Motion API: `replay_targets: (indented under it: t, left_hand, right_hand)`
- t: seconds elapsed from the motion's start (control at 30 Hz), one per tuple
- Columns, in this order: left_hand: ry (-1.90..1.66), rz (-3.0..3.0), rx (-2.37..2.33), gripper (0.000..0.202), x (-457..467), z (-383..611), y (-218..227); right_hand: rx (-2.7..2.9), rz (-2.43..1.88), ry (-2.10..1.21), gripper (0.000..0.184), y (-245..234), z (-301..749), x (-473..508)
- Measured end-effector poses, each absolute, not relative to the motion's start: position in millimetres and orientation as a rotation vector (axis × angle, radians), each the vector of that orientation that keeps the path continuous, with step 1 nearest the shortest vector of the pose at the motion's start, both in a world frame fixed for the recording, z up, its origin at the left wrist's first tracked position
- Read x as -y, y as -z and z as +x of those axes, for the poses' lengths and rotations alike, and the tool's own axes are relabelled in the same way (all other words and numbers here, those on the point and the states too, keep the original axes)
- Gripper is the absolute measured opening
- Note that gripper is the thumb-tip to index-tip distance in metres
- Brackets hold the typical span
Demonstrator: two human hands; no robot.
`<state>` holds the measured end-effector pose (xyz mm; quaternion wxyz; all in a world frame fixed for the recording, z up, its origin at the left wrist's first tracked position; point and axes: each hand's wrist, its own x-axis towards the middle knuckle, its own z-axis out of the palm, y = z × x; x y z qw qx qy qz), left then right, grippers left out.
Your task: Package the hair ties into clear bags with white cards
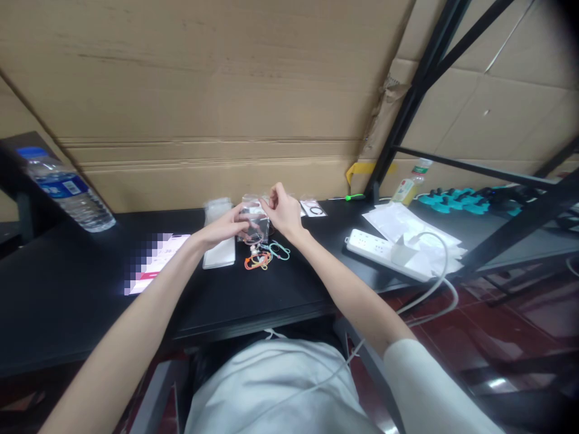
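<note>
Pinching a small clear bag (257, 220) between them, the left hand (226, 228) and right hand (286, 212) meet over the black table (280, 295) — its contents too blurred to tell. Coloured cords (259, 260) lie just below; a flat packet (308, 204) beyond holds a dark loop (316, 211) — the blue-capped bottle (67, 190), clear liquid.

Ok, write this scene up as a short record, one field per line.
left hand: holding a clear plastic bag
right hand: fingers bent, at the bag's upper right
nearer the person: colored cords on the black table
left of bag: pale plastic sleeves
far left: bottle with blue cap
right side: white power strip
</note>
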<state>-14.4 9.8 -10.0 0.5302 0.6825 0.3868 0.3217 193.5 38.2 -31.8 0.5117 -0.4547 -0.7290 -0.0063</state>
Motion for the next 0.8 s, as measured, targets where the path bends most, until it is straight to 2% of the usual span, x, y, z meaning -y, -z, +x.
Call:
replay_targets:
  t: [0.17, 0.3, 0.43, 0.63, 0.8]
  left_hand:
    - [-0.776, 1.633, -0.873, 0.088, -9.7, -11.2, 9.1]
    - [-0.787, 1.578, -0.922, 0.082, -8.8, -10.3, 8.8]
    - [-0.830, 1.557, -0.930, 0.075, -7.9, -8.5, 9.0]
    - [-0.802, 1.585, -0.903, 0.082, -11.0, -12.6, 10.8]
    - [-0.806, 1.610, -0.842, 0.083, -13.7, -16.3, 12.7]
  right_hand:
    - [1.773, -1.046, 0.044, 0.018, 28.1, 188.1, -29.7]
    - [1.907, -1.010, 0.073, 0.014, 26.7, 185.0, -22.4]
    - [2.021, -0.955, 0.112, 0.023, 27.1, 181.8, -18.5]
    - [1.996, -1.096, 0.104, 0.029, 25.3, 186.2, -23.5]
    - [2.016, -1.091, 0.053, 0.025, 26.3, 191.3, -27.8]
